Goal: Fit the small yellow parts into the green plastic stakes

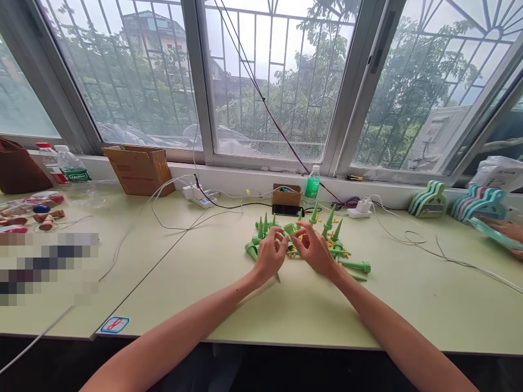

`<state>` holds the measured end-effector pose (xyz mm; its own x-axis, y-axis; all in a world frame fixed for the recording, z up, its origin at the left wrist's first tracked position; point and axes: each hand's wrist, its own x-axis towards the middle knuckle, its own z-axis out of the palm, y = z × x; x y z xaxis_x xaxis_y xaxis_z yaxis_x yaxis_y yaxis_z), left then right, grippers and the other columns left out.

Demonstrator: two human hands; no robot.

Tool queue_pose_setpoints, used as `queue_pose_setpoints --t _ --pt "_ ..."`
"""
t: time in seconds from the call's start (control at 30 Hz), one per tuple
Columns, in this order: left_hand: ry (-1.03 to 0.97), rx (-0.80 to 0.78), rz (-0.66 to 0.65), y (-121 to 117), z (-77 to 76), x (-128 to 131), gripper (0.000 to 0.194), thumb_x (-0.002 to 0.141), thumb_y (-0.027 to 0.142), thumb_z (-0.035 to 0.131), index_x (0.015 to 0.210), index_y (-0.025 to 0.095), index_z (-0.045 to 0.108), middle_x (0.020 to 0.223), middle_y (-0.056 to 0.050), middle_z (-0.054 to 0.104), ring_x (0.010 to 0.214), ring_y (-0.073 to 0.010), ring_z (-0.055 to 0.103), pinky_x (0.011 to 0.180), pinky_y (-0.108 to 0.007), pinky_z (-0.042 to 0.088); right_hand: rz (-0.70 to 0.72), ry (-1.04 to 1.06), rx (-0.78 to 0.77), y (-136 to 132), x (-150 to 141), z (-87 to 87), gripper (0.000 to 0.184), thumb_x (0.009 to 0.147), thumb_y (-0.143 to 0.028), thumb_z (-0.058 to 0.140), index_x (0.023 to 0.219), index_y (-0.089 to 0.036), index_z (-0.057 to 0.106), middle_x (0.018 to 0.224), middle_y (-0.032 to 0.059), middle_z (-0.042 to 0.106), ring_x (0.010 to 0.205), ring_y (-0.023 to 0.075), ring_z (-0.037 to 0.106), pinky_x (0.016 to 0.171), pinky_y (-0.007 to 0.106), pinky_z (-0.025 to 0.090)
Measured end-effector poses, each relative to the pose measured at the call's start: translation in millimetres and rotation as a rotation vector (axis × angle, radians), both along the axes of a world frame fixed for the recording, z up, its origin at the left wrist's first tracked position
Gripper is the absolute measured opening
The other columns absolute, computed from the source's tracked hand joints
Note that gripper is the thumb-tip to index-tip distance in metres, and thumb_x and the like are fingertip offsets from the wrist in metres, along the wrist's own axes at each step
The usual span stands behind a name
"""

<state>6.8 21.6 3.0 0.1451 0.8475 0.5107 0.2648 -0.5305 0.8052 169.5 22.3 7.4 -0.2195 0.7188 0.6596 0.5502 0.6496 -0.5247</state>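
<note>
My left hand (270, 253) and my right hand (314, 249) meet over a heap of green cone-shaped plastic spikes (327, 228) in the middle of the pale green table (229, 294). Together they pinch one small green plastic piece (290, 230) between their fingertips, fingers curled round it. Several spikes stand upright behind the hands; others lie flat, one long spike (356, 266) to the right. Small yellow parts (342, 253) are scattered among them. What lies under my palms is hidden.
A cardboard box (139, 169), power strip (199, 197) with cables, small brown box (286, 194), dark phone (287, 210) and green bottle (312, 187) line the window sill side. Coloured stacked items (428, 200) sit far right, where another person's hand (506, 228) works. Bottles (72, 167) stand far left.
</note>
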Motion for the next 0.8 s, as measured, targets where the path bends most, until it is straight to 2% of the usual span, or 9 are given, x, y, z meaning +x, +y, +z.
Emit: queue_pose_setpoints --t 0.17,0.37,0.53,0.8 --pt "-0.143 -0.151 -0.079 2.4 2.9 -0.6 0.04 0.088 0.049 0.047 0.116 0.021 0.043 0.086 -0.002 0.058 0.042 -0.0065 0.05 0.034 -0.018 0.037 0.046 0.002 0.033 -3.2 -8.3 -7.9 0.033 0.091 -0.027 0.05 0.123 -0.022 0.042 0.083 0.0025 0.064 0.049 0.0097 0.048 0.05 0.022 0.042" --pt "-0.126 -0.129 -0.182 0.7 1.7 0.6 0.036 0.088 0.046 0.051 0.113 0.021 0.046 0.086 -0.003 0.058 0.047 -0.0066 0.053 0.037 -0.016 0.04 0.089 0.013 -0.003 -5.3 -13.1 -10.8 0.03 0.091 -0.026 0.049 0.121 -0.023 0.042 0.089 0.0038 0.067 0.052 0.0107 0.052 0.05 0.023 0.044" --pt "-0.122 -0.12 -0.172 1.1 0.9 0.2 0.033 0.087 0.045 0.052 0.11 0.021 0.048 0.085 -0.003 0.059 0.046 -0.0067 0.053 0.038 -0.017 0.04 0.09 0.009 -0.017 -4.8 -13.0 -10.6 0.031 0.09 -0.025 0.05 0.12 -0.022 0.042 0.09 0.004 0.068 0.053 0.011 0.055 0.051 0.023 0.045" --pt "-0.142 -0.153 -0.086 5.0 -1.0 -1.4 0.034 0.084 0.044 0.057 0.106 0.02 0.049 0.079 -0.001 0.06 0.046 -0.0078 0.053 0.038 -0.017 0.039 0.095 -0.039 -0.062 -6.9 -14.0 -9.6 0.038 0.089 -0.025 0.051 0.126 -0.023 0.041 0.092 0.0039 0.068 0.053 0.0104 0.056 0.052 0.022 0.046"
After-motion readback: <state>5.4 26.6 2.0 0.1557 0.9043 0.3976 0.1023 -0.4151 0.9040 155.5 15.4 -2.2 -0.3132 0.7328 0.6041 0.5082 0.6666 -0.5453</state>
